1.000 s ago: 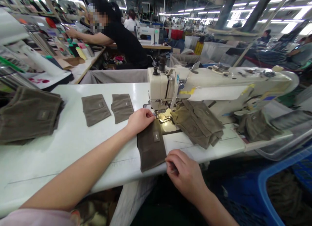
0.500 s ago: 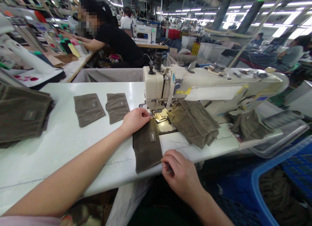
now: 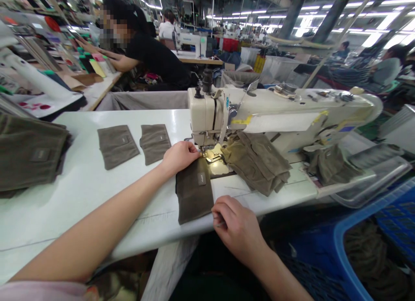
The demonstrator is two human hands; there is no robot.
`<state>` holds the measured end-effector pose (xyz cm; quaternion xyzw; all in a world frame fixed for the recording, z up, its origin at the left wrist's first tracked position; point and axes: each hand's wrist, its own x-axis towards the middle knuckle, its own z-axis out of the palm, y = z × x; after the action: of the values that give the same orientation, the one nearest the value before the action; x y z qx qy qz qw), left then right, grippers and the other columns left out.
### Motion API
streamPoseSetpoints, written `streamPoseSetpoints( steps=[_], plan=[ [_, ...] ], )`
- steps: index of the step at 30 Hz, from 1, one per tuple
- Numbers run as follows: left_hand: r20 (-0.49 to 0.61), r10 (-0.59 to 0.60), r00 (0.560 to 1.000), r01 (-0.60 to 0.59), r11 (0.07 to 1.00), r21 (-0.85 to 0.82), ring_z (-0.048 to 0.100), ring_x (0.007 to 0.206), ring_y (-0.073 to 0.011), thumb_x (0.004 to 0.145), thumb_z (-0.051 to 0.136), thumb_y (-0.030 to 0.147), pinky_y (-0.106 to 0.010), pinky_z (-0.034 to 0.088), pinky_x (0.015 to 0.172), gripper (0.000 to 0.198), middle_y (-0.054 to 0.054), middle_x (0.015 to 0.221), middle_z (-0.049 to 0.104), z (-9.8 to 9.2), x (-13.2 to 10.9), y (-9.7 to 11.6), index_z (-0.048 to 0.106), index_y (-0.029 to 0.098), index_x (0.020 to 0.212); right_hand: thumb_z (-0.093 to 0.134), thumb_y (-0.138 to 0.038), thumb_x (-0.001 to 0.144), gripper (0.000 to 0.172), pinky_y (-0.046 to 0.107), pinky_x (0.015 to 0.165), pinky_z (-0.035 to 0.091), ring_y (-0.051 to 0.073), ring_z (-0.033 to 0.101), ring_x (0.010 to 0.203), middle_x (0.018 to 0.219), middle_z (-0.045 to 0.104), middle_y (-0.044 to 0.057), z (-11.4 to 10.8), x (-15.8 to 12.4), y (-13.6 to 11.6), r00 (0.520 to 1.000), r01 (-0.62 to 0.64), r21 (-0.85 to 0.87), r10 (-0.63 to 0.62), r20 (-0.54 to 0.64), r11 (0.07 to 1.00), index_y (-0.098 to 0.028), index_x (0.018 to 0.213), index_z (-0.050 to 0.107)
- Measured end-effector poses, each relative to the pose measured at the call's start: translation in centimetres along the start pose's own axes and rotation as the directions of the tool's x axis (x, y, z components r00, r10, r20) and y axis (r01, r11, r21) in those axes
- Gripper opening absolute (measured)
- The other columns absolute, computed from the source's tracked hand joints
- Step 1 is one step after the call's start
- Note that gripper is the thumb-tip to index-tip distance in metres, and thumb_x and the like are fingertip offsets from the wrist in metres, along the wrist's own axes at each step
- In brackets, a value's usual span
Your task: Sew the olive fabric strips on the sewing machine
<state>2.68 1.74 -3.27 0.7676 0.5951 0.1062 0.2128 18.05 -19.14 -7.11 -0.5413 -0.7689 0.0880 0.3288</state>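
Left hand (image 3: pixel 180 157) curled on the top edge of a dark olive cloth panel (image 3: pixel 193 197), right beside the presser foot (image 3: pixel 209 155) of a cream industrial sewing machine (image 3: pixel 207 115). Right hand (image 3: pixel 238 227) lower down at the panel's bottom right corner, fingertips (image 3: pixel 223 208) pinched round a small glinting bit, too small to name. Hands well apart, one at each end of the panel: a sound spread for keeping the cloth flat and square. Panel lying flat on the white bench (image 3: pixel 65 210), short of the front edge, small label (image 3: pixel 201 178) facing up, top end at the machine's metal plate. Best kept so, with light, even pressure from both hands, no dragging, the panel's edge in line with the foot, and left fingers clear of the needle. Folded olive pieces (image 3: pixel 256 162) just right of the foot, better kept off the panel's edge. Two flat panels (image 3: pixel 116 146) further left on the bench, a thick stack (image 3: pixel 29 152) at its left edge, a blue plastic crate (image 3: pixel 337 244) below its right end.
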Motion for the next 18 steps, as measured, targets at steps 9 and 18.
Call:
streamPoseSetpoints(
  steps=[9, 18],
  plan=[
    [0.007, 0.066, 0.998, -0.067, 0.997, 0.038, 0.063, 0.072, -0.0207, 0.084, 0.062, 0.043, -0.029, 0.041, 0.062, 0.025, -0.004, 0.075, 0.069, -0.2, 0.2, -0.1, 0.069, 0.019, 0.079, 0.054, -0.002, 0.078, 0.023, 0.027, 0.067, 0.043, 0.017, 0.057, 0.079, 0.088, 0.063, 0.002, -0.4, 0.4, -0.1, 0.999, -0.017, -0.013, 0.017, 0.035, 1.0, -0.021, 0.089, 0.058],
    [-0.008, 0.708, 0.706, -0.674, 0.676, 0.298, 0.067, 0.092, -0.0256, 0.097, 0.051, 0.022, -0.04, 0.058, 0.078, 0.021, -0.009, 0.102, 0.071, 1.8, -12.6, -0.1, 0.071, 0.019, 0.095, 0.055, -0.005, 0.079, 0.027, 0.028, 0.069, 0.049, 0.02, 0.061, 0.089, 0.101, 0.067, 0.007, -1.3, -0.3, -0.3, 0.995, 0.02, -0.086, -0.011, 0.1, 0.996, -0.02, 0.1, 0.065]
  ],
)
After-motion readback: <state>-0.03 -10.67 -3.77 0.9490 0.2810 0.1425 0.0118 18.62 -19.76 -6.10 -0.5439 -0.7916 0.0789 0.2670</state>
